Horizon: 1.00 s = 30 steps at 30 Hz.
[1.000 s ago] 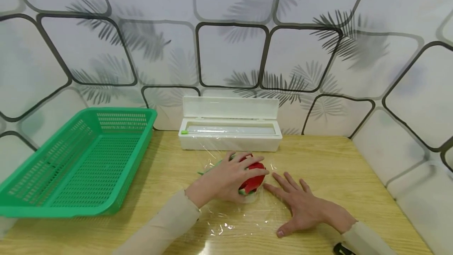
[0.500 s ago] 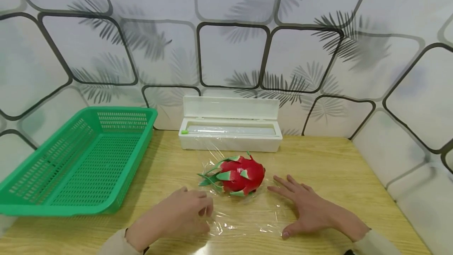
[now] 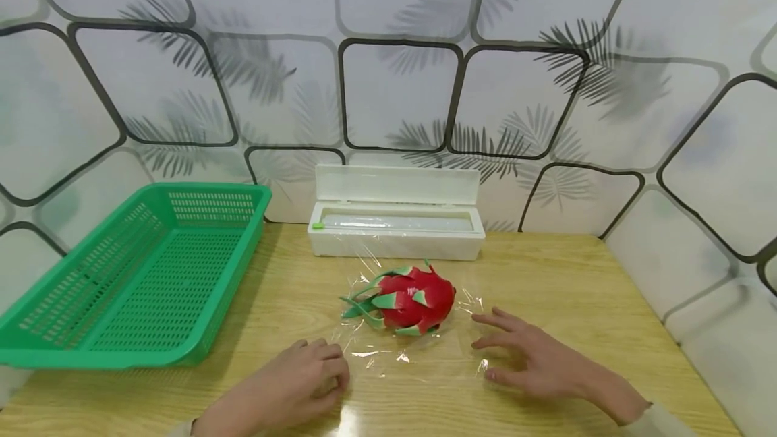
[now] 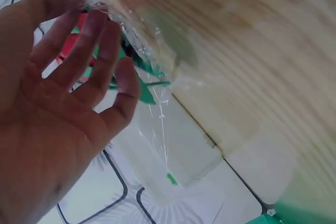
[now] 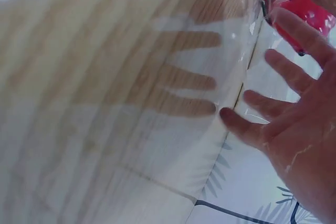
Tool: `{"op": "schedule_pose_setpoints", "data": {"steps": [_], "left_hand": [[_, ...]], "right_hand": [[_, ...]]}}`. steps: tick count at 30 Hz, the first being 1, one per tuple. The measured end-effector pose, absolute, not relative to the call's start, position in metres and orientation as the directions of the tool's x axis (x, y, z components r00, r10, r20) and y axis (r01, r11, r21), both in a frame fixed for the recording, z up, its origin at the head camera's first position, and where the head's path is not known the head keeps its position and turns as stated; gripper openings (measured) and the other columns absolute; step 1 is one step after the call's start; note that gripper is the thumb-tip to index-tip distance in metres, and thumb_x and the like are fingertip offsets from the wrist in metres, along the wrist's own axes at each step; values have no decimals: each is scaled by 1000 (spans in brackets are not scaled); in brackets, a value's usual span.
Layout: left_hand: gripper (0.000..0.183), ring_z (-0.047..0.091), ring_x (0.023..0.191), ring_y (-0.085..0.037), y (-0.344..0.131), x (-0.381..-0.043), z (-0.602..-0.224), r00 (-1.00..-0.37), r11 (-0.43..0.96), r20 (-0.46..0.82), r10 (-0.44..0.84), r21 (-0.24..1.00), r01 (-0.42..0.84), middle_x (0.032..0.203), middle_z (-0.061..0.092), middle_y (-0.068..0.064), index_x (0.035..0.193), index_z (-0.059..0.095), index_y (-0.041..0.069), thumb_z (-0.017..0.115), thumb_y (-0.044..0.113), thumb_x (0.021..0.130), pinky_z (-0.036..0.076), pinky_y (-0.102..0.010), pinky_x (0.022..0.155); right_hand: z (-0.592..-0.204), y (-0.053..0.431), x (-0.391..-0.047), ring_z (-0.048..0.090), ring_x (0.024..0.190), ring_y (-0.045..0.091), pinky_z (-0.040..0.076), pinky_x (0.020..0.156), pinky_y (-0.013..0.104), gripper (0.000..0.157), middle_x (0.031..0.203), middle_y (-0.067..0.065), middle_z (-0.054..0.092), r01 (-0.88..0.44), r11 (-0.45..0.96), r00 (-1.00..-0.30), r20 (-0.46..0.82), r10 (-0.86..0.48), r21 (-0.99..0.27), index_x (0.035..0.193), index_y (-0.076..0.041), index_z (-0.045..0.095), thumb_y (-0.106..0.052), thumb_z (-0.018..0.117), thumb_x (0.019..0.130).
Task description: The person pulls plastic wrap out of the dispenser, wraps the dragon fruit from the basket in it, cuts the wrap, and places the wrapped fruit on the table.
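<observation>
A red dragon fruit (image 3: 411, 299) with green scales lies on its side mid-table, its leafy end to the left. Clear cling film (image 3: 403, 357) spreads under and around it and runs back to a white dispenser box (image 3: 396, 245). In front and to the left, my left hand (image 3: 303, 380) has curled fingers; in its wrist view thumb and index finger pinch the film's edge. My right hand (image 3: 534, 356) is to the right of the fruit, fingers loosely bent, thumb apart from them, fingertips at the film's right edge. Its wrist view shows those fingers spread (image 5: 291, 72).
The dispenser's lid (image 3: 397, 185) stands raised against the patterned wall (image 3: 400, 96); a small green slider (image 3: 318, 226) sits at its left end. On the left stands a green perforated basket (image 3: 194, 349). The wood-grain table (image 3: 564, 275) reaches to the walls.
My left hand has come off the fruit and back toward the near left film edge. My right hand has gone from flat and spread to raised and more bent. The film's glints have shifted.
</observation>
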<state>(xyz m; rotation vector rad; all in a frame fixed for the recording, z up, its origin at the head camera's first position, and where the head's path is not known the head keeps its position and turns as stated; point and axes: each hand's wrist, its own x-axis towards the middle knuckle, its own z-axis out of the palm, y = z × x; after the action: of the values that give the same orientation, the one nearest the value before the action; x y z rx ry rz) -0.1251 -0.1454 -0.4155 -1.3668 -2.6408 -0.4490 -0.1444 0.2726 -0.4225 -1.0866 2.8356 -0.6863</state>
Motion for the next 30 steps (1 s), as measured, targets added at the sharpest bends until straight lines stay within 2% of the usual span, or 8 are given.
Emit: {"op": "schedule_pose_setpoints", "data": {"steps": [6,10,14,17,19,23,26,30], "left_hand": [[25,50,91,1,-143,-126,-406,-597,542,437,673,258,800,96,59,22,90,57,29,73,11,83,46,-24,78],[20,57,99,-1,-143,-125,-403,-635,553,433,640,316,771,106,65,16,96,58,24,67,8,90,51,-28,86],[13,57,91,3,-145,-124,-405,-676,547,393,623,399,736,107,68,12,104,57,21,59,9,100,52,-23,79],[9,55,84,5,-146,-124,-407,-695,532,372,616,454,715,105,68,12,106,55,20,53,12,106,50,-20,73],[7,53,81,5,-145,-126,-408,-698,515,366,616,483,708,101,67,11,108,54,19,50,13,108,50,-18,71],[10,52,77,5,-144,-129,-409,-689,459,370,624,540,705,94,65,8,108,51,19,47,9,108,49,-16,67],[10,51,75,6,-143,-132,-409,-683,430,368,631,566,703,88,60,11,106,50,19,47,10,109,48,-15,64],[7,48,70,7,-139,-135,-409,-673,434,353,650,554,710,82,50,17,104,52,20,48,17,109,46,-14,62]], "right_hand": [[-422,273,-139,54,135,33,51,99,56,21,142,-8,62,-652,643,-733,119,-669,-402,113,-43,73,-45,73,93],[-420,269,-133,57,133,33,52,99,54,38,139,-11,62,-647,665,-726,35,-687,-372,118,-43,68,-62,73,86],[-422,263,-128,62,127,28,55,95,51,42,135,-10,63,-701,678,-706,80,-704,-222,117,-40,64,-64,74,83],[-422,260,-125,64,123,26,55,93,51,34,133,-9,64,-722,675,-691,112,-714,-151,112,-40,64,-57,75,86],[-422,258,-123,64,123,28,55,93,52,33,132,-7,64,-716,684,-697,101,-709,-141,110,-39,64,-60,73,87],[-419,249,-118,63,125,35,53,93,59,44,133,-1,64,-666,723,-739,31,-673,-182,105,-35,64,-75,63,86],[-417,239,-115,63,124,41,52,94,62,51,132,5,65,-634,748,-762,-6,-648,-199,99,-30,63,-79,59,85],[-413,227,-111,62,124,44,50,98,65,40,131,14,66,-602,776,-782,-59,-621,-186,94,-25,64,-65,61,93]]}}
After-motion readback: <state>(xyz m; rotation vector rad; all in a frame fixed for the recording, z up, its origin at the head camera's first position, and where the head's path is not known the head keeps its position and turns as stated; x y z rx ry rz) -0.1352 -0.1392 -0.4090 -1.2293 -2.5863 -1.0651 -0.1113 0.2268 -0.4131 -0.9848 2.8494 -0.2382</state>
